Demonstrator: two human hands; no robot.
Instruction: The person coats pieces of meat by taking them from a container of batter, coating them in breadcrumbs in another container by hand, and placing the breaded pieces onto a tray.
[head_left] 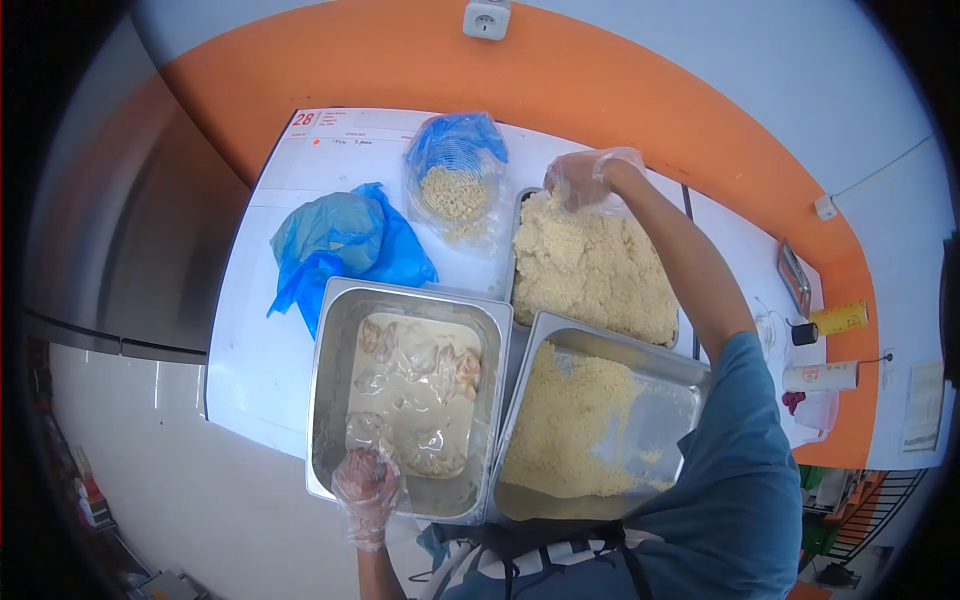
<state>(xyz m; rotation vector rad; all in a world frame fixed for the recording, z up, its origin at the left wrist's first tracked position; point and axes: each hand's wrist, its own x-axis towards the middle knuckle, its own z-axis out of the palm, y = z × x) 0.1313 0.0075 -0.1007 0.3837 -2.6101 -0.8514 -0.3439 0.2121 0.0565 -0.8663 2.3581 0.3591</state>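
My left hand (365,485), in a clear plastic glove, is at the near left of a deep steel pan (328,400). Its fingers are curled, and what they may hold is hidden. Raw, pale pieces that look like chicken (465,370) lie in the pan's milky batter (400,400). My right hand (582,182), also gloved, reaches to the far left end of a tray heaped with breadcrumbs (595,270). Its fingers bend down, closed on the crumbs. Nearer to me, a second steel pan (680,400) holds looser yellowish crumbs (565,430).
Beyond the pans, a clear and blue plastic bag (455,165) contains more crumbs. A blue bag (340,245) wraps a rounded bundle to the left. A steel cabinet (160,200) borders the white table (255,370). Yellow (840,318) and white (820,376) cylinders are at the right.
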